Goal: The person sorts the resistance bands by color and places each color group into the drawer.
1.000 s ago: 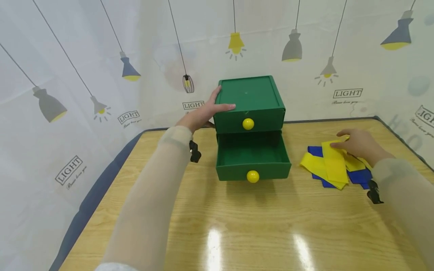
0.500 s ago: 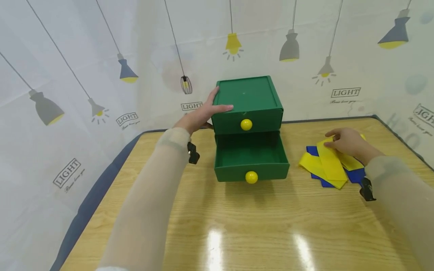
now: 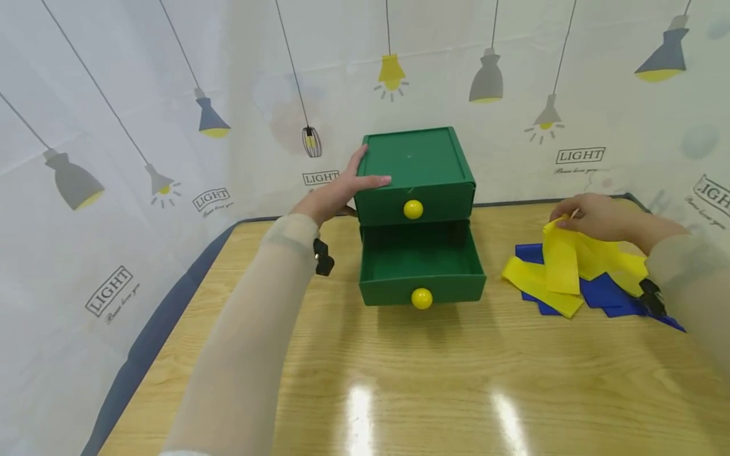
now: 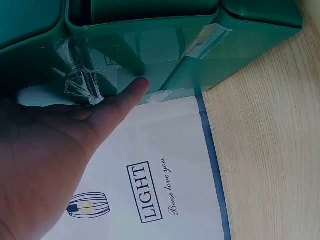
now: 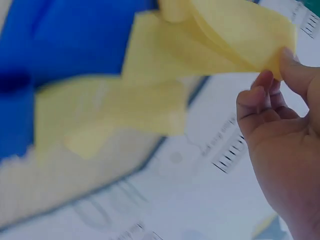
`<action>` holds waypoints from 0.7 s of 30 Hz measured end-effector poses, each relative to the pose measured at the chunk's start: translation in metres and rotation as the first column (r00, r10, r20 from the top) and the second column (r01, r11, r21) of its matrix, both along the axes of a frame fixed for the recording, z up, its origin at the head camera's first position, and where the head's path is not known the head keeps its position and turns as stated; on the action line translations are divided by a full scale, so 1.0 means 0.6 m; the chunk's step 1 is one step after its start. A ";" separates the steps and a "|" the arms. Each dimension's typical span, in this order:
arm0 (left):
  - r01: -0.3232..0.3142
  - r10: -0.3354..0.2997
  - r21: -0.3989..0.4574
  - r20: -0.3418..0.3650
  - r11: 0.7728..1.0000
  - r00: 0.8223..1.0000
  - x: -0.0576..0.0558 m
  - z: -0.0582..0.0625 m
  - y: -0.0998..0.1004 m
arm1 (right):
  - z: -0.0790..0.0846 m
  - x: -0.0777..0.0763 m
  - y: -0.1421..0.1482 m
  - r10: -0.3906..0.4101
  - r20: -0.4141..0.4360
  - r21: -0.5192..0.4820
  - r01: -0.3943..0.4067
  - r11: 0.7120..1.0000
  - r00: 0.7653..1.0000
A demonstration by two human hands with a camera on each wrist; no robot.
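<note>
A green two-drawer box with yellow round knobs stands on the table. Its lower drawer is pulled out, with a bare green floor. My left hand rests against the box's upper left side, its fingers extended over the top edge. In the left wrist view, one straight finger touches the taped side wall. My right hand pinches a yellow fabric strip between thumb and fingertips, lifting one end from a heap. Blue strips and another yellow strip lie beneath it.
The light wooden table stretches in front of the box. A pale curtain printed with lamps hangs behind and to the left, with a dark blue border along the table's edge.
My right hand has drawn the yellow strip upward, its end rising off the heap. Blue strips at the right have spread out. My left hand stays in place on the box.
</note>
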State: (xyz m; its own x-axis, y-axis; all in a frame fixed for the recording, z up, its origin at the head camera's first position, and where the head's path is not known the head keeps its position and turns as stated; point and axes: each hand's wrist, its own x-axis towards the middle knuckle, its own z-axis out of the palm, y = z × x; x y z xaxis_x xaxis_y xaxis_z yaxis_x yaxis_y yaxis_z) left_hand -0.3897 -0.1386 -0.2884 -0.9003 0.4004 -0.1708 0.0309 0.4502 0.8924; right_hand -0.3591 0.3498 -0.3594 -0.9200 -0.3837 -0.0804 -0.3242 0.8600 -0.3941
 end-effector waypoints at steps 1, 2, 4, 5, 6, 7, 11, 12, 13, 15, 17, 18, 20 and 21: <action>0.001 -0.001 -0.002 -0.001 1.000 1.000 -0.001 0.000 0.001 | 0.011 0.002 0.001 -0.005 -0.018 0.009 0.005 1.000 1.000; 0.002 -0.002 -0.001 -0.001 1.000 1.000 -0.001 0.000 0.001 | 0.022 0.004 0.001 -0.013 -0.032 0.019 0.014 1.000 0.999; 0.003 -0.003 0.000 -0.001 1.000 1.000 -0.002 -0.001 0.002 | 0.044 0.008 0.000 -0.017 -0.057 0.024 0.019 1.000 0.998; 0.002 -0.002 0.004 0.000 1.000 1.000 -0.002 -0.002 0.002 | 0.054 0.011 0.000 -0.014 -0.069 0.025 0.016 1.000 0.997; 0.001 -0.001 0.006 0.003 1.000 1.000 -0.001 -0.002 0.002 | 0.064 0.013 -0.002 -0.014 -0.078 0.025 0.016 1.000 0.997; 0.000 0.000 0.009 0.006 1.000 1.000 -0.001 -0.002 0.001 | 0.075 0.016 -0.004 -0.011 -0.085 0.021 0.013 1.000 0.996; -0.002 0.002 0.010 0.009 1.000 1.000 0.001 -0.003 0.001 | 0.113 0.028 -0.017 -0.007 -0.136 0.009 0.009 1.000 0.991; -0.001 0.001 0.009 0.005 1.000 1.000 0.002 -0.003 0.001 | 0.122 0.032 -0.021 -0.011 -0.148 0.001 0.012 1.000 0.989; -0.001 0.001 0.007 0.002 1.000 1.000 0.002 -0.003 0.001 | 0.131 0.036 -0.026 -0.015 -0.167 -0.008 0.014 1.000 0.986; -0.003 0.003 0.004 -0.004 1.000 1.000 0.003 -0.002 0.001 | 0.146 0.046 -0.036 -0.024 -0.195 -0.033 0.018 0.999 0.980; -0.006 0.006 0.005 -0.006 1.000 1.000 0.003 -0.001 0.001 | 0.160 0.057 -0.047 -0.027 -0.203 -0.076 0.011 0.997 0.979; -0.007 0.007 0.005 -0.006 1.000 1.000 0.003 -0.001 0.002 | 0.165 0.063 -0.053 -0.029 -0.203 -0.093 0.011 0.996 0.979; -0.007 0.007 0.005 -0.005 1.000 1.000 0.003 -0.001 0.002 | 0.175 0.076 -0.064 -0.029 -0.196 -0.128 0.003 0.992 0.980; -0.005 0.005 0.004 -0.006 1.000 1.000 0.003 -0.001 0.003 | 0.179 0.083 -0.070 -0.022 -0.186 -0.148 -0.006 0.989 0.982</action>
